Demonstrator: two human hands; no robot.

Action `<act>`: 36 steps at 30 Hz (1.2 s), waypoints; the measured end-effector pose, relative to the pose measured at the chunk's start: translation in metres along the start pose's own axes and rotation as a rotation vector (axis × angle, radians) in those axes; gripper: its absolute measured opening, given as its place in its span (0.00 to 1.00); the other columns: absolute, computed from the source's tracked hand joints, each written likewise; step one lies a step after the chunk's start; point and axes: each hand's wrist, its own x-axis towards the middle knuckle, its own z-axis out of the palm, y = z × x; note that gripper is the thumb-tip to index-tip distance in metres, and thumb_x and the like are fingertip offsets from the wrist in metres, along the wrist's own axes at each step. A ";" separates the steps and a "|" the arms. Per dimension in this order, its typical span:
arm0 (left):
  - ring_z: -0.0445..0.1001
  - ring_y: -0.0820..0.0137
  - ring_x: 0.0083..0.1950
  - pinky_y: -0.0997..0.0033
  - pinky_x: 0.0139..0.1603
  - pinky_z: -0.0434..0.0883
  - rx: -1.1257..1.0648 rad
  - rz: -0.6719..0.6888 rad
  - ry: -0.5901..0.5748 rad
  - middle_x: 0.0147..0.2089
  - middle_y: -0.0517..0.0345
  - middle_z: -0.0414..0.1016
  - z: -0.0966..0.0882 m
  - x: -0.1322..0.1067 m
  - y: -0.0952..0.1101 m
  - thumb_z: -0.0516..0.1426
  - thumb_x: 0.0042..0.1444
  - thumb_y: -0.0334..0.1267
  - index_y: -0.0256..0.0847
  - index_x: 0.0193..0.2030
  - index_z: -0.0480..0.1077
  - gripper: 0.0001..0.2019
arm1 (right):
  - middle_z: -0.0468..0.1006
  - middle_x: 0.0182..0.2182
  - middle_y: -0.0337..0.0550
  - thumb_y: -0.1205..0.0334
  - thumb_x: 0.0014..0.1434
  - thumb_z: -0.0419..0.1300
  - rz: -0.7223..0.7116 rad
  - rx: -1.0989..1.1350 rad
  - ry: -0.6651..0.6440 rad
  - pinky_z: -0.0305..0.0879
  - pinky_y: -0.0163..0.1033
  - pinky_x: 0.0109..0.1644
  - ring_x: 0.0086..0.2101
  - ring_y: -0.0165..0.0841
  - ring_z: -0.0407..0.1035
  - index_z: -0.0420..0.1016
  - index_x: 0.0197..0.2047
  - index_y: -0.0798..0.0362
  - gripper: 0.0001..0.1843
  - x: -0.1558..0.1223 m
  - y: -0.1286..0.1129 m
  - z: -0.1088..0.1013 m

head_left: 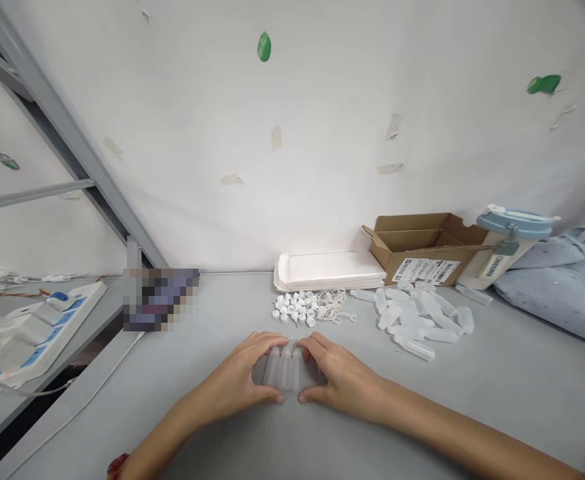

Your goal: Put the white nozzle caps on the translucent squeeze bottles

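A short row of translucent plastic bottles lies side by side on the grey table between my hands. My left hand curls round the row from the left, fingertips at the far ends and thumb by the near ends. From the right, my right hand cups the same row in a like way, its fingertips at the far ends. Just beyond my fingers lies a cluster of small white nozzle caps. Beside them sits a tangle of thin whitish rings or loops. More translucent bottles are heaped loosely to the right.
Against the wall stand a stack of white paper packets, an open cardboard box and a pale cup with a blue lid. Light blue patterned fabric lies far right. A power strip and a white cable are at left.
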 end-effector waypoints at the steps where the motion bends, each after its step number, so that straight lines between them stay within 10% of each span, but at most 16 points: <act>1: 0.65 0.58 0.57 0.57 0.54 0.66 -0.006 0.004 -0.002 0.58 0.53 0.67 0.000 0.000 0.000 0.66 0.41 0.37 0.48 0.56 0.64 0.32 | 0.68 0.42 0.47 0.60 0.46 0.68 -0.007 -0.005 0.005 0.65 0.44 0.43 0.40 0.40 0.66 0.64 0.52 0.54 0.30 0.000 0.000 0.000; 36: 0.64 0.59 0.56 0.54 0.56 0.64 -0.016 0.078 0.059 0.55 0.54 0.68 0.011 -0.003 -0.010 0.64 0.46 0.36 0.47 0.54 0.63 0.27 | 0.69 0.44 0.44 0.65 0.46 0.68 -0.101 0.151 0.100 0.66 0.41 0.43 0.37 0.34 0.65 0.66 0.51 0.50 0.29 -0.001 0.016 0.009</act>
